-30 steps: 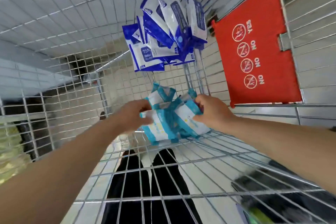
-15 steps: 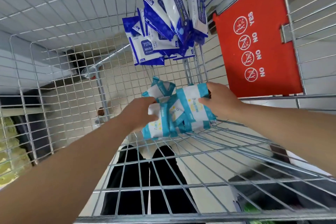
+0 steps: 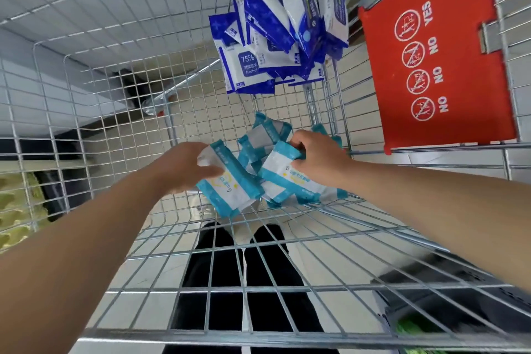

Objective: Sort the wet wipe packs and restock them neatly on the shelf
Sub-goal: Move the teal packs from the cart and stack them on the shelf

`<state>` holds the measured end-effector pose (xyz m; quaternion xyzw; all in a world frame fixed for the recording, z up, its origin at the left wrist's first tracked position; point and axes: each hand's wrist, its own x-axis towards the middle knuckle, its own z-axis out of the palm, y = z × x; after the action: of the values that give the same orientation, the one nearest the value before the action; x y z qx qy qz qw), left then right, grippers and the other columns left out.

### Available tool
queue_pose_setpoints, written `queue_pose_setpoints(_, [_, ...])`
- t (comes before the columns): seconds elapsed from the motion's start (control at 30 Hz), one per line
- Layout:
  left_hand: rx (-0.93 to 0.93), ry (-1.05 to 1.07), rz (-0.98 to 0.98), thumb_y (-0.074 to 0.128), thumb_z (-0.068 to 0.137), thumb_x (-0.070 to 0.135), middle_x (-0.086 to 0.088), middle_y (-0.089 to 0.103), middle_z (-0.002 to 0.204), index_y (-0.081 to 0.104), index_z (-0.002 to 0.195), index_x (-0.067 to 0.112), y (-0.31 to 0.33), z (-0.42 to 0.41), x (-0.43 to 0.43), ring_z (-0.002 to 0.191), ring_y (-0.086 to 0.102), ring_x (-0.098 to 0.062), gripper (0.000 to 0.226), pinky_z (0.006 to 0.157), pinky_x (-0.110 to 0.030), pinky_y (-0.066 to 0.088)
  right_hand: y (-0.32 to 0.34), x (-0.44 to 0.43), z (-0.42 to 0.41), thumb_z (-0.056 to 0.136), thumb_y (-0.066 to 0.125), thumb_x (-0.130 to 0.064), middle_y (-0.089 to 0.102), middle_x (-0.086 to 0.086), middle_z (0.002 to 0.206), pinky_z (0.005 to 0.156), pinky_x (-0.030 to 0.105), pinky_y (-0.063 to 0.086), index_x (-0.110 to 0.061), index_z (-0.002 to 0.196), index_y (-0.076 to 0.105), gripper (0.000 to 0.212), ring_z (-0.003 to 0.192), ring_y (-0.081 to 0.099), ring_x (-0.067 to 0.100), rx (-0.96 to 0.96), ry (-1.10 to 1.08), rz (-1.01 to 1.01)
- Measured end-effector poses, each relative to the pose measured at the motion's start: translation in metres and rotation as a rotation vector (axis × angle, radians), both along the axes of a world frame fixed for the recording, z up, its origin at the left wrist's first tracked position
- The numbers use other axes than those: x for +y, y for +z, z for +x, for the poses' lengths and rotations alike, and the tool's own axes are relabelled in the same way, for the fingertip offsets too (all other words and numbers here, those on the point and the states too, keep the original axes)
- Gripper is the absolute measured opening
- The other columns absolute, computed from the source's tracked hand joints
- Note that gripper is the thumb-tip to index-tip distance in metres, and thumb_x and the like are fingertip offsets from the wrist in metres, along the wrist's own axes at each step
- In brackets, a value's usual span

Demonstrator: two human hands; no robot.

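The wire cart [image 3: 258, 336] fills the view, and through its mesh bottom a person's black trousers [image 3: 212, 296] show above the pale tiled floor [image 3: 195, 123]. Both bare forearms reach in over the near rim.

The left hand [image 3: 186, 167] has its grip closed on the upper end of a teal pack [image 3: 230, 190], fingers curled behind it and thumb across the white front; the pack tilts, its lower end down on the mesh. The right hand [image 3: 319, 155] grips the top edge of a second teal pack [image 3: 287, 178], fingers hooked over it and thumb pressed on its face. The two packs touch along their sides.

Just behind them more teal packs [image 3: 267, 132] lie in a loose heap on the cart bottom. Farther off, blue packs [image 3: 275, 37] are piled against the far end of the cart, one marked 75%. Right of them a red flap [image 3: 439, 52] with YES and NO symbols lies against the cart wall.
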<state>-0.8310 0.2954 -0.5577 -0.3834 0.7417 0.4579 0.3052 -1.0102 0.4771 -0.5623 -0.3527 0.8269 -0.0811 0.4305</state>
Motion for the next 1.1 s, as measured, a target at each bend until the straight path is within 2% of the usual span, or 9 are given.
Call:
queue_pose_setpoints(0.1, [0.021, 0.049, 0.01, 0.066, 0.089, 0.025, 0.0, 0.061, 0.098, 0.057, 0.107, 0.02, 0.008, 0.003, -0.003, 0.072, 0.056, -0.004, 0.02, 0.043, -0.012, 0.043, 0.006, -0.003, -0.002, 0.084, 0.061, -0.007, 0.06, 0.002, 0.096, 0.071, 0.033, 0.045, -0.012, 0.099, 0.056, 0.017, 0.086, 0.056, 0.019, -0.052, 0.002, 0.006])
queue_pose_setpoints(0.27, [0.102, 0.265, 0.012, 0.065, 0.09, 0.021, -0.006, 0.068, 0.101, 0.057, 0.097, 0.021, 0.049, 0.006, -0.013, 0.077, 0.066, -0.016, 0.011, 0.06, -0.027, 0.055, 0.054, -0.025, -0.011, 0.086, 0.058, -0.009, 0.055, -0.001, 0.087, 0.061, 0.028, 0.039, -0.013, 0.098, 0.05, 0.014, 0.077, 0.052, 0.016, -0.021, -0.014, -0.115])
queue_pose_setpoints(0.37, [0.186, 0.381, -0.028, 0.062, 0.092, 0.023, -0.004, 0.066, 0.089, 0.053, 0.097, 0.02, 0.097, 0.013, -0.019, 0.067, 0.065, -0.014, 0.011, 0.045, -0.02, 0.05, 0.108, -0.049, -0.016, 0.09, 0.058, -0.013, 0.048, -0.012, 0.079, 0.057, 0.028, 0.031, -0.019, 0.098, 0.044, 0.017, 0.069, 0.047, 0.006, 0.07, -0.016, -0.242])
queue_pose_setpoints(0.47, [0.305, 0.513, -0.121, 0.064, 0.09, 0.024, -0.003, 0.066, 0.089, 0.053, 0.098, 0.021, 0.152, 0.027, -0.027, 0.071, 0.066, -0.019, 0.013, 0.052, -0.028, 0.054, 0.172, -0.074, -0.014, 0.088, 0.06, -0.013, 0.053, -0.008, 0.083, 0.063, 0.032, 0.038, -0.016, 0.1, 0.048, 0.017, 0.073, 0.052, 0.014, 0.146, -0.018, -0.399])
queue_pose_setpoints(0.57, [0.423, 0.652, -0.18, 0.065, 0.09, 0.017, -0.006, 0.068, 0.094, 0.055, 0.097, 0.02, 0.215, 0.049, -0.034, 0.076, 0.067, -0.016, 0.013, 0.06, -0.025, 0.056, 0.237, -0.099, 0.0, 0.086, 0.062, -0.011, 0.057, -0.007, 0.09, 0.069, 0.03, 0.039, -0.013, 0.103, 0.053, 0.019, 0.082, 0.054, 0.017, 0.19, -0.032, -0.551])
queue_pose_setpoints(0.7, [0.551, 0.735, -0.343, 0.065, 0.089, 0.015, -0.002, 0.069, 0.09, 0.056, 0.103, 0.016, 0.303, 0.09, -0.04, 0.066, 0.066, -0.003, 0.017, 0.054, -0.015, 0.051, 0.326, -0.129, 0.037, 0.086, 0.063, -0.013, 0.06, -0.011, 0.096, 0.076, 0.029, 0.045, -0.02, 0.102, 0.052, 0.021, 0.088, 0.059, 0.015, 0.174, -0.01, -0.732])
queue_pose_setpoints(0.83, [0.668, 0.88, -0.488, 0.066, 0.089, 0.018, 0.003, 0.07, 0.089, 0.058, 0.103, 0.018, 0.381, 0.142, -0.043, 0.076, 0.068, -0.01, 0.017, 0.057, -0.015, 0.052, 0.414, -0.157, 0.086, 0.088, 0.061, -0.013, 0.063, -0.006, 0.098, 0.072, 0.032, 0.054, -0.019, 0.1, 0.05, 0.017, 0.086, 0.064, 0.013, 0.117, 0.071, -0.895])
queue_pose_setpoints(1.0, [0.809, 1.033, -0.511, 0.065, 0.089, 0.018, 0.003, 0.074, 0.094, 0.06, 0.101, 0.022, 0.453, 0.227, -0.046, 0.083, 0.072, -0.013, 0.013, 0.072, -0.035, 0.059, 0.505, -0.186, 0.167, 0.091, 0.059, -0.014, 0.063, -0.005, 0.1, 0.068, 0.038, 0.058, -0.016, 0.103, 0.049, 0.016, 0.087, 0.066, 0.012, 0.118, 0.219, -1.047])
queue_pose_setpoints(1.1, [0.88, 1.08, -0.585, 0.064, 0.09, 0.016, 0.006, 0.073, 0.095, 0.06, 0.103, 0.021, 0.491, 0.286, -0.044, 0.085, 0.072, -0.01, 0.015, 0.07, -0.031, 0.059, 0.547, -0.199, 0.23, 0.09, 0.058, -0.012, 0.063, -0.007, 0.097, 0.068, 0.034, 0.057, -0.015, 0.102, 0.05, 0.015, 0.086, 0.065, 0.012, 0.119, 0.278, -1.144])
